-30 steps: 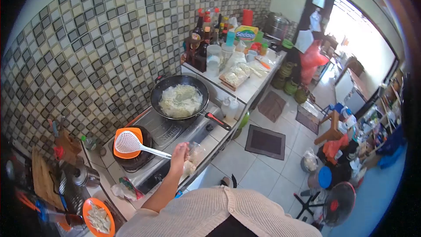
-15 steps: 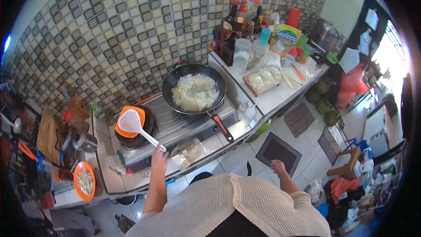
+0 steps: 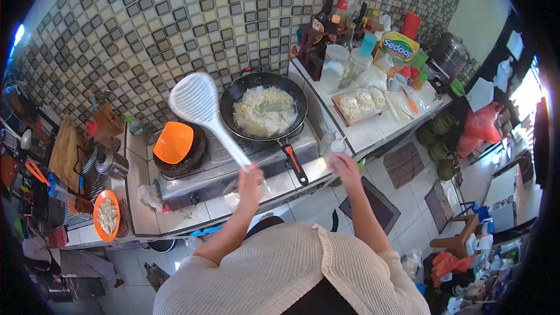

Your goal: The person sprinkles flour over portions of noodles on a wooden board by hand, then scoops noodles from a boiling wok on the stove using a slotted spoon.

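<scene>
My left hand (image 3: 251, 184) is closed round the handle of a white skimmer (image 3: 198, 100), which is raised above the stove with its perforated head up and to the left. A black wok (image 3: 229, 94) sits on the right burner with pale noodles (image 3: 264, 111) in bubbling liquid. My right hand (image 3: 345, 170) is in the air to the right of the wok's black and red handle (image 3: 295, 163), apart from it. Motion blurs its fingers. An orange bowl (image 3: 174, 142) rests on the left burner. Below the skimmer, a plastic bag (image 3: 232, 195) lies partly behind my left hand.
On the right counter, a wooden board (image 3: 349, 118) bears several noodle bundles, beside jars, bottles and a yellow box (image 3: 398, 45). An orange plate (image 3: 99, 230) of pale pieces stands at the left. Dark mats (image 3: 373, 213) lie on the tiled floor.
My left hand has lifted the skimmer off the orange bowl and moved it up and right. My right hand has come up from my side towards the wok's handle.
</scene>
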Demonstrator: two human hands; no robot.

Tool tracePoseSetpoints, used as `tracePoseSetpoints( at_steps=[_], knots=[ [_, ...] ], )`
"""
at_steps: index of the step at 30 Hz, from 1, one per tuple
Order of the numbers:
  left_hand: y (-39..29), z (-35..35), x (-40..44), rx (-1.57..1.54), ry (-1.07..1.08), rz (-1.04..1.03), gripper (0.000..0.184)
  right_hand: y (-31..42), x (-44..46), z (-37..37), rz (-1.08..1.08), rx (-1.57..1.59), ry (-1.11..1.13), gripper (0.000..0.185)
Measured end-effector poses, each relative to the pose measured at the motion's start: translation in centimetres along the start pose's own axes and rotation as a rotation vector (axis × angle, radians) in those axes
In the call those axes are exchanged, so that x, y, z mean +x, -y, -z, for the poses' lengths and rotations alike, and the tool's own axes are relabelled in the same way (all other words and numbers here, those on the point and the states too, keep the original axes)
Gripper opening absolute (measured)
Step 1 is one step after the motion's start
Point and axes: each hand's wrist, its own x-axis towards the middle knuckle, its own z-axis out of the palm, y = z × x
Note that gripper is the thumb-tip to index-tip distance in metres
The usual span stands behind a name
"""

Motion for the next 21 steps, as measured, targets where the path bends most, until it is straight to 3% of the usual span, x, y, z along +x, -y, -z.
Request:
tracePoseSetpoints(
  at_steps=[2,5,6,8,10,12,14,15,17,18,20,21],
  knots=[
    [-0.6,-3.9,-1.0,0.102,0.215,0.02,0.016,3.3,1.7,-4.1,-0.007,0.015,0.253,0.032],
    [-1.0,-7.6,-2.5,0.265,0.35,0.082,0.019,5.4,3.0,-9.0,-0.103,0.014,0.442,0.032],
    [-1.3,-8.3,-2.8,0.266,0.401,0.092,0.02,7.5,2.5,-10.3,-0.113,0.159,0.482,0.031],
    [-1.0,-7.3,-2.3,0.21,0.468,0.122,0.021,7.6,3.3,-11.4,-0.221,0.315,0.487,0.031],
    [-1.9,-5.9,-1.4,0.266,0.586,0.301,0.025,7.8,4.7,-11.5,-0.438,0.4,0.41,0.028],
    [-4.0,-3.7,-0.9,0.295,0.618,0.345,0.035,6.9,8.1,-10.2,-0.471,0.386,0.452,0.027],
    [-6.0,-1.0,-0.3,0.492,0.652,0.319,0.041,6.7,11.6,-8.6,-0.394,0.031,0.365,0.029],
    [-6.1,1.0,-0.1,0.524,0.607,0.356,0.043,4.4,14.1,-7.9,-0.149,-0.519,0.206,0.03],
    [-6.8,4.6,0.4,0.497,0.554,0.329,0.04,2.3,16.4,-5.2,0.347,-0.953,0.112,0.026],
    [-7.4,6.3,0.6,0.467,0.505,0.305,0.038,3.9,16.4,-5.6,0.347,-0.953,0.112,0.026],
    [-10.1,9.3,0.5,0.482,0.392,0.344,0.032,9.3,15.2,-6.4,0.075,-1.268,0.132,0.022],
    [-11.3,10.4,0.5,0.495,0.313,0.405,0.031,8.1,15.9,-6.0,0.073,-1.269,0.132,0.022]
  ],
)
